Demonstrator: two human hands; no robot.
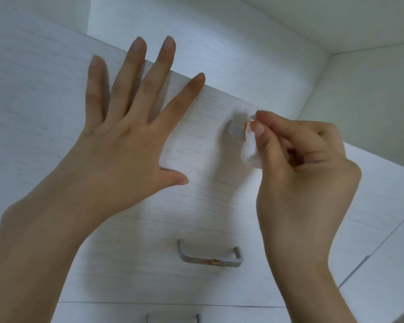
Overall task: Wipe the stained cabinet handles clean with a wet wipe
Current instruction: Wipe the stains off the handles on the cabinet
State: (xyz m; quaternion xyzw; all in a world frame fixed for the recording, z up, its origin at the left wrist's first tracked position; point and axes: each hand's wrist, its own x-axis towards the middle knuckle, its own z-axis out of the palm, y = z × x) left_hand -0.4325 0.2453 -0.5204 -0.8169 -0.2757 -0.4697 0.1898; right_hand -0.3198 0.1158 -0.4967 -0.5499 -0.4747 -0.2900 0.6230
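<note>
While the left hand [117,148] lies flat and spread on the drawer front [196,206], the right hand [301,173] pinches a wet wipe [250,150] against the upper handle [236,130]; below it, the orange-stained handle [210,256] hangs.

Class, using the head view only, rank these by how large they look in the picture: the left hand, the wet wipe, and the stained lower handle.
1. left hand, nearer the camera, so its true size is unsure
2. stained lower handle
3. wet wipe, partly hidden by the right hand

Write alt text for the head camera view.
A right hand presses a stained wet wipe to the upper cabinet handle. The left hand lies flat on the white cabinet front; the lower handle shows orange stains.
</note>
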